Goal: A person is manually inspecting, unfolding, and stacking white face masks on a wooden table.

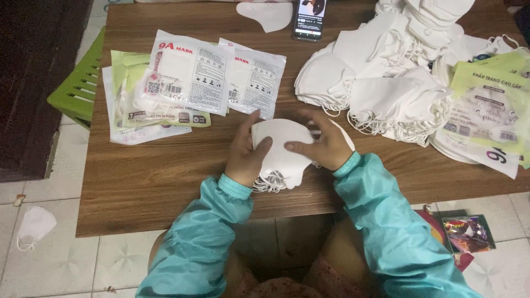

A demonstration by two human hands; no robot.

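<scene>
At the surface's [165, 182] near edge, both hands, left [245, 152] and right [326, 146], pinch a mask stack [281, 154], squaring it; bagging seems next, needing a pouch [190, 72].

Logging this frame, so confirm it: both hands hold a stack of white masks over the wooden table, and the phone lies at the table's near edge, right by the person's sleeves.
Not quite. The phone lies at the table's far edge, away from the sleeves. The head view shows it. The rest holds: the left hand and right hand hold a stack of white masks.
</scene>
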